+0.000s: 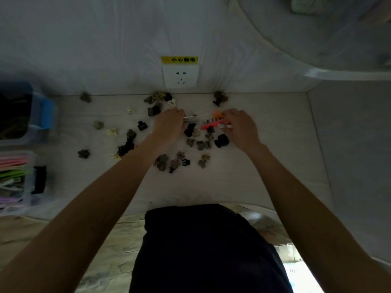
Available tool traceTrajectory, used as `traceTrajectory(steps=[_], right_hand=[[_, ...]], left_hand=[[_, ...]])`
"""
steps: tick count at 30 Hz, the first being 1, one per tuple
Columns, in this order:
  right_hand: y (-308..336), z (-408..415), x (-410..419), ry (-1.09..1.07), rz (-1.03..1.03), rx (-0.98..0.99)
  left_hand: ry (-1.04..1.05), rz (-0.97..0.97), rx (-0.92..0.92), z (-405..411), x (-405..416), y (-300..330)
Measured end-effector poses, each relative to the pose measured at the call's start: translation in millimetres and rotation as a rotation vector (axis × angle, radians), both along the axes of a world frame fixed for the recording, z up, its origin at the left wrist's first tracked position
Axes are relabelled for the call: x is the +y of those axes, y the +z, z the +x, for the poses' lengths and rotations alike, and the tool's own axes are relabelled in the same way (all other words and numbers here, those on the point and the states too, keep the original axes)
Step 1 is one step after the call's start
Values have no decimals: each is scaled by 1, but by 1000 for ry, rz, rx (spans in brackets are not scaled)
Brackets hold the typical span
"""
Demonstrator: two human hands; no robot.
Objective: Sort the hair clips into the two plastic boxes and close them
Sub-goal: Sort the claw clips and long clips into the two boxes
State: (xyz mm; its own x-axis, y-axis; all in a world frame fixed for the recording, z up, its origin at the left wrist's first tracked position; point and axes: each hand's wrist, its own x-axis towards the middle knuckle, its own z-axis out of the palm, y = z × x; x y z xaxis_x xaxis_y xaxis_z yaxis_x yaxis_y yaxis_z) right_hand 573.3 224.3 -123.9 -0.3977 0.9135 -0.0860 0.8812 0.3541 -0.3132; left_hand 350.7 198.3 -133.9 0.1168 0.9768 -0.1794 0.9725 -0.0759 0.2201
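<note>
Hands work a scatter of small claw-shaped hair clips [191, 142] on a pale table [264, 166]: left hand [168, 125] pinches a slim white clip [189, 117], right hand [241, 129] grips long flat coral and white ones [211, 124]; clear plastic boxes [17, 166] sit far left.

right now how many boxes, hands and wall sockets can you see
boxes: 2, the blue-latched box and the black-latched box
hands: 2, left hand, right hand
wall sockets: 1, wall socket
total: 5

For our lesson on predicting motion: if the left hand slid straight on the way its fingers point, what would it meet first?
Probably the white clip just beyond the left hand, then the dark clips against the wall; depth is unclear.
</note>
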Motion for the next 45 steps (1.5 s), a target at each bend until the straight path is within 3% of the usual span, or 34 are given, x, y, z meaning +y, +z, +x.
traceTrajectory(steps=[5, 8, 14, 20, 26, 29, 33, 40, 45], right_hand=[[12, -2, -5, -71, -4, 153], [20, 0, 6, -111, 65, 103], [4, 2, 23, -80, -192, -8], [-1, -4, 31, -135, -258, -29], [13, 13, 22, -263, -106, 117], [24, 23, 8, -241, -55, 186], [25, 16, -8, -100, -119, 126], [6, 7, -1, 0, -183, 46], [0, 6, 4, -14, -93, -1]], left_hand=[[-48, 5, -14, -4, 4, 2], [-62, -6, -13, -6, 5, 3], [-24, 23, -65, 0, -1, 10], [-22, 77, -198, 28, 2, 27], [-30, 20, -209, 45, 20, 20], [-69, -54, -159, 48, 28, 15], [-102, -141, -168, 48, 34, 7], [-93, -164, -113, 34, 38, 9], [-97, -146, -78, 30, 29, 12]])
